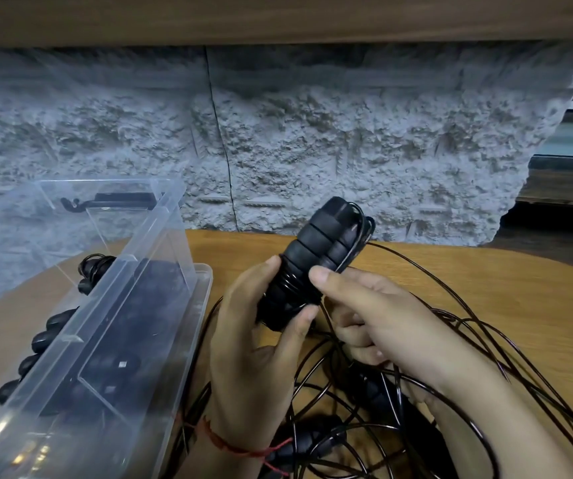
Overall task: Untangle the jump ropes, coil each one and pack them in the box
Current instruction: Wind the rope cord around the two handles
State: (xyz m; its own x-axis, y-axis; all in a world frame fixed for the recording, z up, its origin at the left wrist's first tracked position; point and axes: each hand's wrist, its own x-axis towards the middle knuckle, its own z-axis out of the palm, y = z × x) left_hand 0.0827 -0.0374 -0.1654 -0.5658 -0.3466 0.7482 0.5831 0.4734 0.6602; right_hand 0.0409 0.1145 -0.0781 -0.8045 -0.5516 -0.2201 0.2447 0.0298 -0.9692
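Black ridged foam jump-rope handles, wound with thin black cord, are held just right of the clear plastic box, the left hand gripping them with curled fingers, the right hand pinching the cord.

Wooden tabletop, curved far edge. Clear plastic box at left edge; loose black rope tangle over near-right area, handles among it.

A: Where are the black handles?
B: Tilted in the left hand, with cord wound round them. The right hand pinches that cord just beside them.
A: And the clear box?
B: To the left on the wooden table, lid up.
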